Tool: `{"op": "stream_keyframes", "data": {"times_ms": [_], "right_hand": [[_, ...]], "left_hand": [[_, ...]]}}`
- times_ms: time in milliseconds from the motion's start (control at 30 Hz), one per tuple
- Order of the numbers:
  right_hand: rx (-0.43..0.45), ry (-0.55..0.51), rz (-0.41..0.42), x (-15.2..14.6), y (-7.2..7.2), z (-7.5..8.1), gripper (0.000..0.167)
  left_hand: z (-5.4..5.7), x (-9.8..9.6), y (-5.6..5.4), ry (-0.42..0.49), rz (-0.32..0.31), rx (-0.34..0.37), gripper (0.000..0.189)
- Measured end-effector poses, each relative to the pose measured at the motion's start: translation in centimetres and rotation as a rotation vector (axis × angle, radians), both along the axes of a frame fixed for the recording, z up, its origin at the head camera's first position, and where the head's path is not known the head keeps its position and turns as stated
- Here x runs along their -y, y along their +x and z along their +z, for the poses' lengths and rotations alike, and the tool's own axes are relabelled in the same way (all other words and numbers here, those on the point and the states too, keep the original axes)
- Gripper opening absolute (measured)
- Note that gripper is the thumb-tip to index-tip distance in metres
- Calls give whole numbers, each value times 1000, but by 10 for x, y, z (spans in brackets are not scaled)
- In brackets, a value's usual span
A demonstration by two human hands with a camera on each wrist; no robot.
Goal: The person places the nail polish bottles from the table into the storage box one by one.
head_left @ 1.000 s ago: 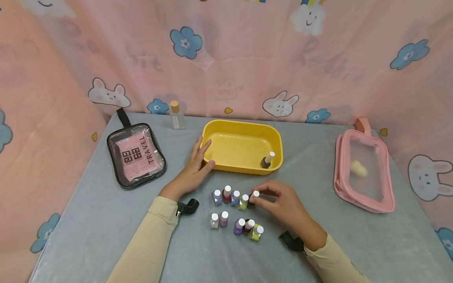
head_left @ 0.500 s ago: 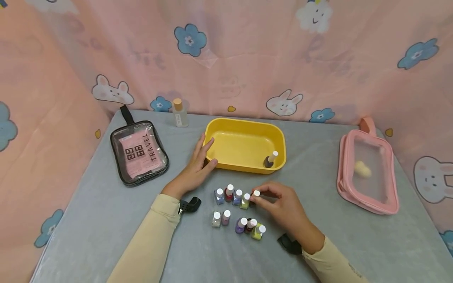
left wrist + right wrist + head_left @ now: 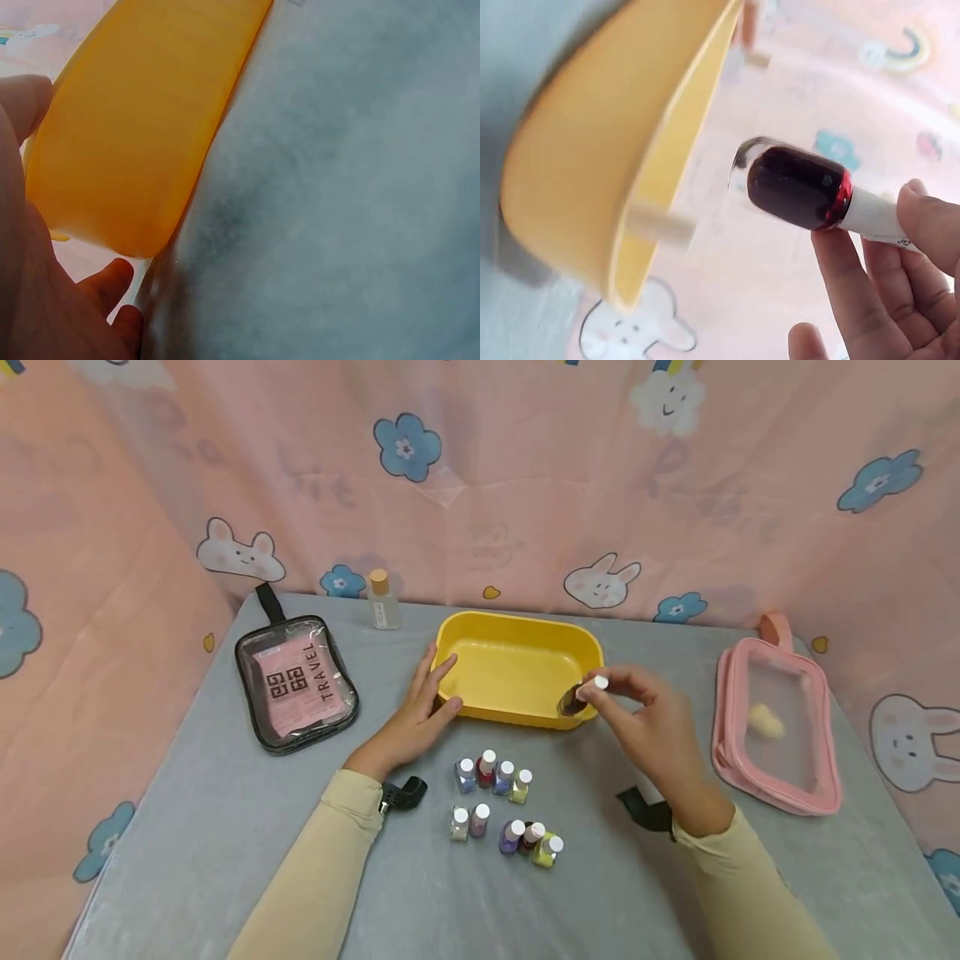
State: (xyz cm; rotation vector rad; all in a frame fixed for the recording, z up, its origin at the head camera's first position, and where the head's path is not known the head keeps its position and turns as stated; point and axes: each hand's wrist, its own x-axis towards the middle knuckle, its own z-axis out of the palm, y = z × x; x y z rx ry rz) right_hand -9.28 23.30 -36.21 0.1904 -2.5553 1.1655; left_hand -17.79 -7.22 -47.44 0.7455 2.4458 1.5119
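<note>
My right hand [image 3: 658,731] pinches a dark red nail polish bottle [image 3: 799,184] by its white cap, over the right end of a yellow tray [image 3: 517,722]. The bottle is tilted, its base toward the tray. Behind the tray's rim, the pale cap [image 3: 661,223] of another nail polish bottle shows in the right wrist view; the held one mostly covers it in the head view. At the tray's left end, my left hand [image 3: 408,720] rests with fingers spread, thumb near the front corner. In the left wrist view, fingertips [image 3: 109,283] lie beside the tray wall.
Two rows of small nail polish bottles stand in front of the tray, among them a red one [image 3: 486,770] and a purple one [image 3: 512,837]. A black-edged clear pouch [image 3: 298,685] lies left, a pink pouch [image 3: 776,727] right. A gold-capped bottle [image 3: 385,606] stands behind.
My right hand has lifted the dark red nail polish bottle from the right end of the back row and carried it up over the tray. My left hand has stayed at the tray.
</note>
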Motion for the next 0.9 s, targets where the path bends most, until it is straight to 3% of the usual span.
{"op": "stream_keyframes", "data": {"times_ms": [167,367,500,633,767,900], "right_hand": [[88,-30,-56,-6,-33,-1,27],[178,-91,-11,-5,-56,-21,26],[246,-50,10,-6,-62,-34,25],[307,61,44,-7,-63,-42,24],[337,175,73,-8,-63,-44,22],[386,222,73,-9,-64,-41,22]], "left_hand": [[0,1,-2,-3,0,0,66],[-2,2,-2,-5,7,-4,67],[-2,2,-1,-8,7,-4,66],[-1,1,0,-10,4,7,66],[-2,1,0,-15,8,12,65],[-2,1,-1,-17,13,8,65]]}}
